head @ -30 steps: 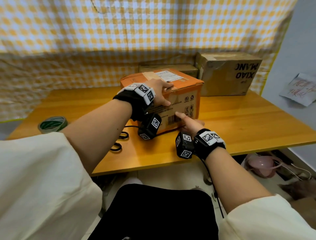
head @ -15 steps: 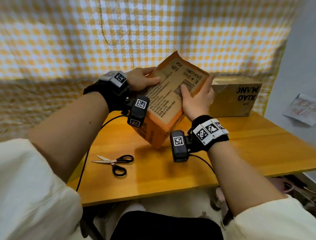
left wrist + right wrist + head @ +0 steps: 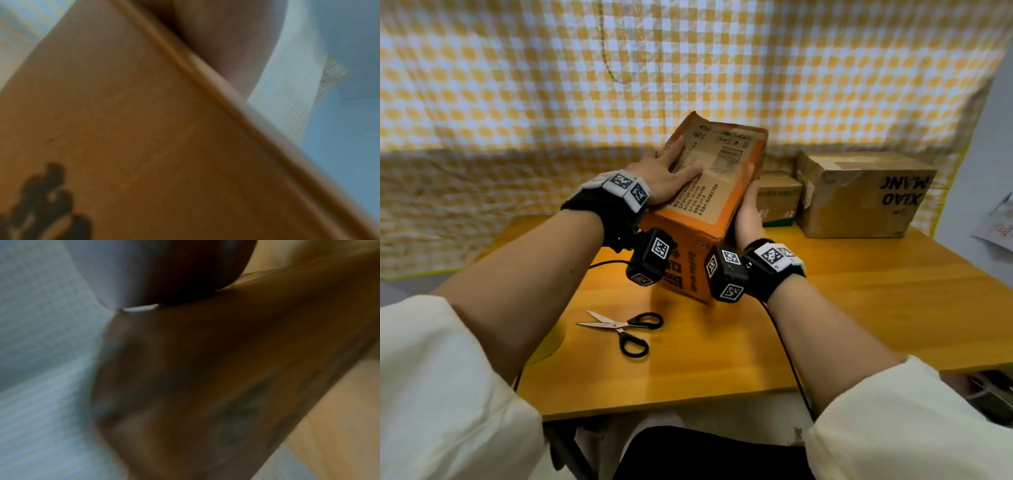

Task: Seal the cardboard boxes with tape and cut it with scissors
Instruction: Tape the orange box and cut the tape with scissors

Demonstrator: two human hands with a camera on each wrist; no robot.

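An orange cardboard box (image 3: 722, 192) is tilted above the wooden table (image 3: 859, 308), its printed face turned up toward me. My left hand (image 3: 671, 174) lies flat on that face with straight fingers. At the box's right side, my right hand (image 3: 748, 216) clasps the edge, its fingers hidden behind the cardboard. Black-handled scissors (image 3: 626, 329) lie open on the table in front of the box, untouched. Both wrist views are blurred: orange cardboard (image 3: 144, 146) with black print fills the left wrist view, and dark cardboard (image 3: 205, 369) fills the right wrist view. No tape roll is plainly visible.
A large brown box (image 3: 859, 198) printed in black and a smaller box (image 3: 777, 202) stand at the back right of the table. A yellow checked cloth (image 3: 517, 102) hangs behind. Black cables run from both wrists across the table.
The orange box was lifted off the table and turned over. It is now lower and further back, with my left hand flat on its printed face and my right hand at its right side.
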